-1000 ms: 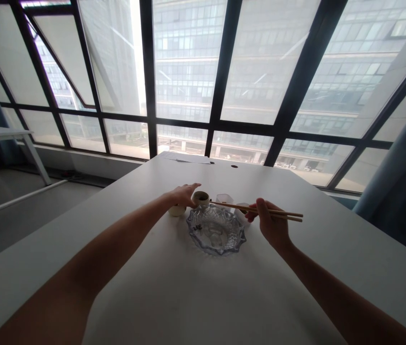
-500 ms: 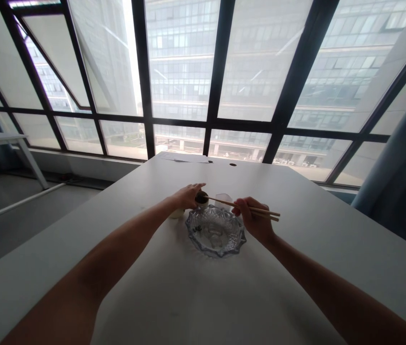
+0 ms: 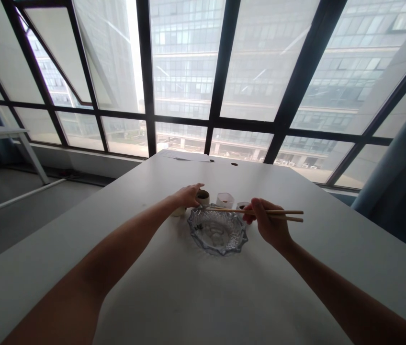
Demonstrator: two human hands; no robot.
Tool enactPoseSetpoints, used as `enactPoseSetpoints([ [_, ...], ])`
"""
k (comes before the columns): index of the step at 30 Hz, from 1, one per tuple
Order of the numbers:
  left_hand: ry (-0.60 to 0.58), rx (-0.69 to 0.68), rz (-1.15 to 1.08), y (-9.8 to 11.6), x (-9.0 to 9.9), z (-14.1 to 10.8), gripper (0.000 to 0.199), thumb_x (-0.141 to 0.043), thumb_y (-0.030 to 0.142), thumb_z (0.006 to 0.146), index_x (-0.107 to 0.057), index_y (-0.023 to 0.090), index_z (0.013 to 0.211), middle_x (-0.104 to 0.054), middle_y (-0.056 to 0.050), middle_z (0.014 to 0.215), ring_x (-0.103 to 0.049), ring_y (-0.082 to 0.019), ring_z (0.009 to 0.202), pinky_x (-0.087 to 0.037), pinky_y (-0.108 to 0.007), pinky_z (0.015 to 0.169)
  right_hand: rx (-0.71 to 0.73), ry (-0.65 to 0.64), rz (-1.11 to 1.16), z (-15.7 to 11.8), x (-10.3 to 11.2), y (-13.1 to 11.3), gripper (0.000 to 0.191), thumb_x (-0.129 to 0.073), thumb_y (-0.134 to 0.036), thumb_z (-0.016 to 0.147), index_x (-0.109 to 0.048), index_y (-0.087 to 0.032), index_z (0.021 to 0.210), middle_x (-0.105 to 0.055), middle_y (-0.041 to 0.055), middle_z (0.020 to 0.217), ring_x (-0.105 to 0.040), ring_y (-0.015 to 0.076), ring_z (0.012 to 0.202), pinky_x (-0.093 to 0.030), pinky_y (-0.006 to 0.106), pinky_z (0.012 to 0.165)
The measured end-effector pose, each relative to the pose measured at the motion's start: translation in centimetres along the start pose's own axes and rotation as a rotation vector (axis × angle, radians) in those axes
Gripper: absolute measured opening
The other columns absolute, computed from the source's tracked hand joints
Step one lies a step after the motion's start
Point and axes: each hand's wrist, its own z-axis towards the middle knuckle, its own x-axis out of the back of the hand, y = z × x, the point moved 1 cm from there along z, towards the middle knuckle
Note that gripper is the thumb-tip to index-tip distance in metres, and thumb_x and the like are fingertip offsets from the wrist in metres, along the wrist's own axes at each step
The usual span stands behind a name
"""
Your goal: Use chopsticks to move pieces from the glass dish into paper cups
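My left hand (image 3: 187,195) is curled round a small pale cup (image 3: 203,197) with a dark inside, just behind the dish. My right hand (image 3: 269,223) grips a pair of wooden chopsticks (image 3: 291,212). They lie nearly level over the back rim of a clear, scalloped glass dish (image 3: 220,250), their tips close to the cup in my left hand. Whether the tips hold anything is too small to tell. A few dark bits (image 3: 198,227) rest at the dish's left side.
Behind the dish stand a white cup (image 3: 225,199) and another with dark contents (image 3: 242,206), partly hidden by my right fingers. A pale cup (image 3: 178,212) shows below my left wrist. Paper (image 3: 188,156) lies at the far end of the white table (image 3: 203,297).
My right hand has moved to the right, drawing the chopstick tips out of the cup and lower, over the dish's back rim. The cup at right has come into view.
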Motion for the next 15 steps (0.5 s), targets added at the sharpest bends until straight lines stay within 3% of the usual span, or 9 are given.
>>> enactPoseSetpoints([
  [6,0.013,0.018,0.080,0.4,1.0,-2.0,0.082,-0.076,0.043,0.072,-0.046,0.020,0.144,-0.057,-0.016,0.144,-0.056,-0.036,0.129,-0.043,-0.046,0.107,-0.068,-0.177,0.000,-1.8,-0.4,-0.1,0.051,-0.057,-0.064,0.090,-0.068,-0.020,0.068,-0.065,0.0040,0.049,-0.060,0.0159,0.042,-0.050,0.027,0.040],
  [11,0.160,0.023,0.095,0.2,2.0,-6.8,0.073,-0.064,0.052,0.082,-0.047,0.017,0.144,-0.056,-0.017,0.144,-0.052,-0.037,0.131,-0.040,-0.053,0.109,-0.039,-0.243,0.003,-2.3,-0.5,0.5,0.047,-0.057,-0.060,0.092,-0.068,-0.021,0.069,-0.068,0.0045,0.053,-0.063,0.0165,0.045,-0.052,0.028,0.042],
  [15,0.282,0.065,0.060,-0.6,1.5,-10.2,0.070,-0.060,0.055,0.085,-0.047,0.017,0.142,-0.056,-0.018,0.143,-0.051,-0.036,0.132,-0.042,-0.053,0.109,-0.028,-0.206,0.006,-2.8,-0.7,0.6,0.047,-0.058,-0.061,0.091,-0.067,-0.020,0.068,-0.068,0.0047,0.053,-0.063,0.0165,0.043,-0.053,0.027,0.041],
])
